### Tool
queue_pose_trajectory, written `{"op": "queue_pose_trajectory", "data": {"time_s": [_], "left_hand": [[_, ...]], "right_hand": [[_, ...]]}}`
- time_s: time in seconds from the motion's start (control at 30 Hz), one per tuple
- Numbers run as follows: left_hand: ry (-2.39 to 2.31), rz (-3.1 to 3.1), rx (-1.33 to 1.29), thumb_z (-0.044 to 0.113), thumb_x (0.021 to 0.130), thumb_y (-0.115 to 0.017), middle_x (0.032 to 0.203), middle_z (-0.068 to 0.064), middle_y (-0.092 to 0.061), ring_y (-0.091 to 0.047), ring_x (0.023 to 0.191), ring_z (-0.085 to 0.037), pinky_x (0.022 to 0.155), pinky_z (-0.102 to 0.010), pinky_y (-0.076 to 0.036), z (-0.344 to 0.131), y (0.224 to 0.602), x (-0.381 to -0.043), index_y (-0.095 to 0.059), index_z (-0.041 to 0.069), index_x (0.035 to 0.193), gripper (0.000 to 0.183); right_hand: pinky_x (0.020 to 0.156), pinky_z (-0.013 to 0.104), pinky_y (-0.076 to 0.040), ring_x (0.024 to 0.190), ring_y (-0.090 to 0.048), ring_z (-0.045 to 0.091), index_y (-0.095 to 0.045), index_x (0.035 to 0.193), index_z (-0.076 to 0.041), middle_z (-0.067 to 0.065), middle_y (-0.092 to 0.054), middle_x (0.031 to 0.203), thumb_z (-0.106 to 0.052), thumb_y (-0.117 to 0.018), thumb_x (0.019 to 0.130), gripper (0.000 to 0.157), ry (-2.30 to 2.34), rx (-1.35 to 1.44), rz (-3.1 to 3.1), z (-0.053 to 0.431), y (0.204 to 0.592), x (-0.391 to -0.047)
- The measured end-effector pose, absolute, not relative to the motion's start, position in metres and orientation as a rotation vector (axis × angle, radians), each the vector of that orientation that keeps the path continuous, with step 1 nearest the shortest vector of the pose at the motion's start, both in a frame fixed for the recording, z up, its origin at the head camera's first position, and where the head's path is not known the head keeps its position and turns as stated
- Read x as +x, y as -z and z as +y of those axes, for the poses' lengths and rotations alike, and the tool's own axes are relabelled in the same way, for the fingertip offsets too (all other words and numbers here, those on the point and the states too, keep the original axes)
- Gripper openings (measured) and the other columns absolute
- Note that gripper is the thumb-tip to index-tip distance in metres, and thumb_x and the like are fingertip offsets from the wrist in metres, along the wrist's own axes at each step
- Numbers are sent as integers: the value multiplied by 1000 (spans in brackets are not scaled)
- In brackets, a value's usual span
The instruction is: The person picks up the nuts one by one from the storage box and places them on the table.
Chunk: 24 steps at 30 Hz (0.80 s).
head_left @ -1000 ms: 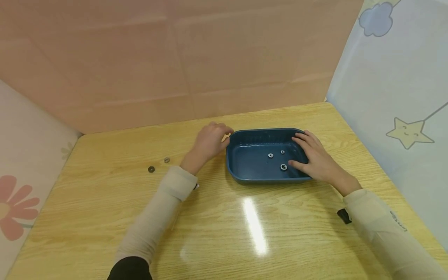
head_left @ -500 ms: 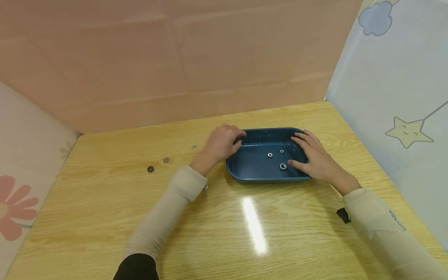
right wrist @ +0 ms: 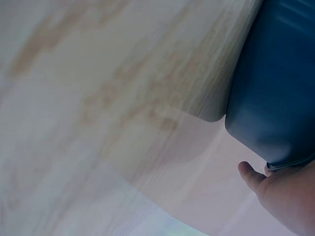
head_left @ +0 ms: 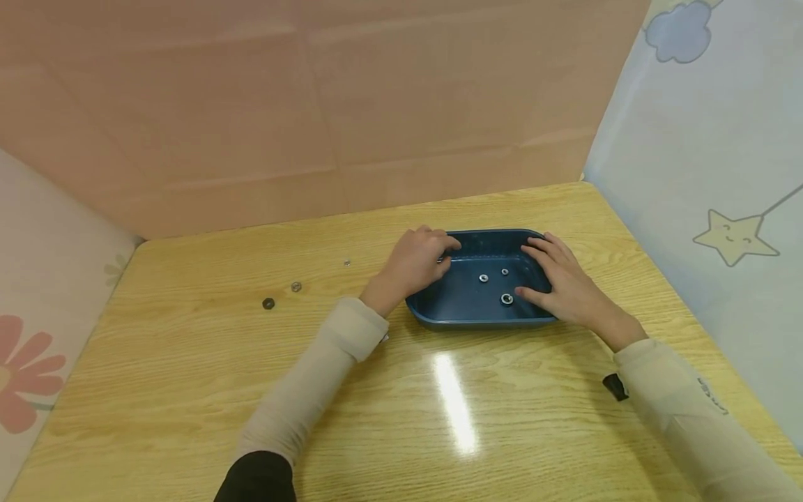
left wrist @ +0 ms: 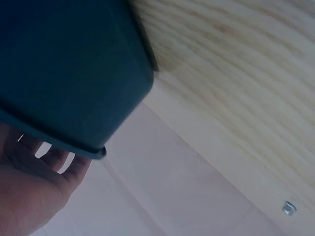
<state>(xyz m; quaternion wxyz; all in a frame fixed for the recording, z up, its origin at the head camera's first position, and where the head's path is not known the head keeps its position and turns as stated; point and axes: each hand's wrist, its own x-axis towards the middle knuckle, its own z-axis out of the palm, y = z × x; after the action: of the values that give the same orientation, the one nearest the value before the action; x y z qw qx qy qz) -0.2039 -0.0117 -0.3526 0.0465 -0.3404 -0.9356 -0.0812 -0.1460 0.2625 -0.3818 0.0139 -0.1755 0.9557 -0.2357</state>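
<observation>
- Nuts lie in two groups: three in the blue tray, the large nut (head_left: 507,299) nearest its front wall, and three loose on the desk (head_left: 188,376).
- On the desk, left of the tray (head_left: 482,323), are a dark nut (head_left: 268,304), a grey nut (head_left: 296,286) and, nearer the left wrist, a small nut (head_left: 347,263).
- The left grip (head_left: 417,259) is over the tray's left end, fingers bent, thumb close to them. A bright speck (head_left: 440,261) shows by the thumb; whether a nut is pinched there I cannot tell.
- The right grip (head_left: 567,286) rests loosely spread over the right end, fingertips and thumb inside the wall.
- If a nut is in the left grip, letting go too near the rim could drop it outside, or it could bounce off the wall.
- The right thumb is just beside the large nut; a small slip inward would probably push it.
- Pressing unevenly on one end could slide or tip the tray and set its nuts rolling.
- A low sweep of the left cuff (head_left: 354,328) could scatter the small nut, which looks light and easily lost.
</observation>
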Motion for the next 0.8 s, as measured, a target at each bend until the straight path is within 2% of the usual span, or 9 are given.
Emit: {"op": "queue_pose_trajectory", "data": {"time_s": [0.43, 0.67, 0.8], "left_hand": [[238, -2892, -1092, 23, 98, -62, 125, 2, -69, -62, 112, -23, 93, -40, -53, 7, 359, -202, -67, 22, 128, 31], [215, -2919, -1104, 24, 98, -61, 126, 4, -68, -61, 105, -19, 80, -29, -51, 14, 363, -200, -66, 23, 130, 32], [231, -2915, -1110, 24, 98, -62, 125, 4, -68, -61, 102, -18, 77, -29, -51, 16, 365, -199, -67, 23, 130, 32]], "right_hand": [[114, 70, -14, 152, -2, 43, -34, 150, 5, 26, -23, 159, -34, -69, 92, 78, 734, -544, 2974, 262, 382, -146], [114, 71, -14, 152, -3, 44, -34, 150, 4, 26, -23, 159, -35, -69, 92, 78, 738, -544, 2976, 261, 383, -146], [114, 71, -14, 152, -2, 44, -34, 150, 4, 26, -23, 159, -35, -69, 92, 78, 739, -545, 2974, 262, 383, -146]]}}
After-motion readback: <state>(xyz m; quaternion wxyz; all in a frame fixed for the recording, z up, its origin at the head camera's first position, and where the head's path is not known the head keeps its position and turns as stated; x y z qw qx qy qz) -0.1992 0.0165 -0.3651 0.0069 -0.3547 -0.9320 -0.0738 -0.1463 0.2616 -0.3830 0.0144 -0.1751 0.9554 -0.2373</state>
